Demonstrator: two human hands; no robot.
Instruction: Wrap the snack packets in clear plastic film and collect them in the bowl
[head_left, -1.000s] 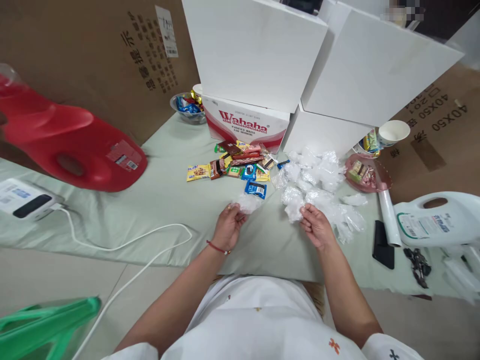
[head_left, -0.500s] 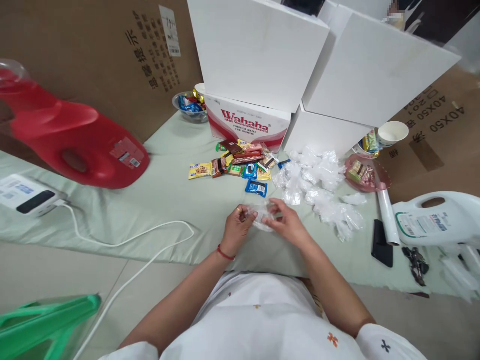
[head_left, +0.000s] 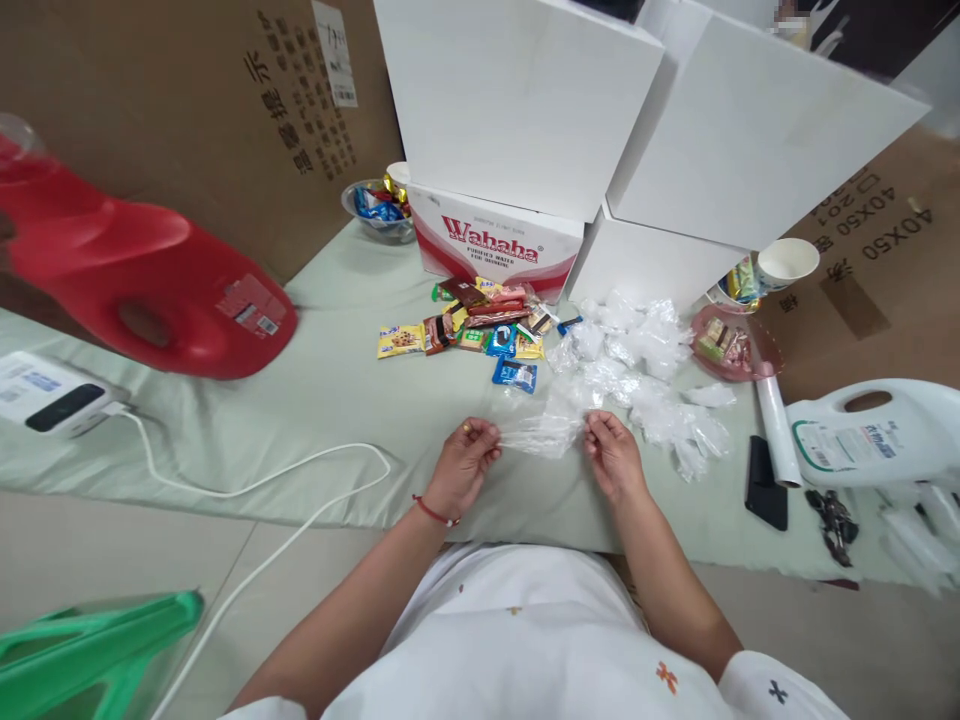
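Observation:
A clear plastic bag [head_left: 541,430] is stretched sideways between my two hands, low over the green tablecloth. My left hand [head_left: 466,458] pinches its left edge, fingers closed. On the other side my right hand [head_left: 613,452] is closed on the right edge. Just beyond the bag lies a blue snack packet [head_left: 514,374], and behind that a pile of wrapped snacks [head_left: 480,322] in several colours. A heap of crumpled clear plastic bags [head_left: 634,350] sits past my right hand, close to the stretched one.
White boxes [head_left: 517,110] and a Wahaha carton [head_left: 495,240] stand at the back. A red jug [head_left: 172,270] and a white cable [head_left: 270,490] are on the left. Rightward lie a pink bowl [head_left: 761,345], a plastic roll [head_left: 778,430], a phone [head_left: 765,485] and a white jug [head_left: 885,440].
My hands have moved apart, the right one going further right. The bag, bunched between my fingers before, is now pulled out wide.

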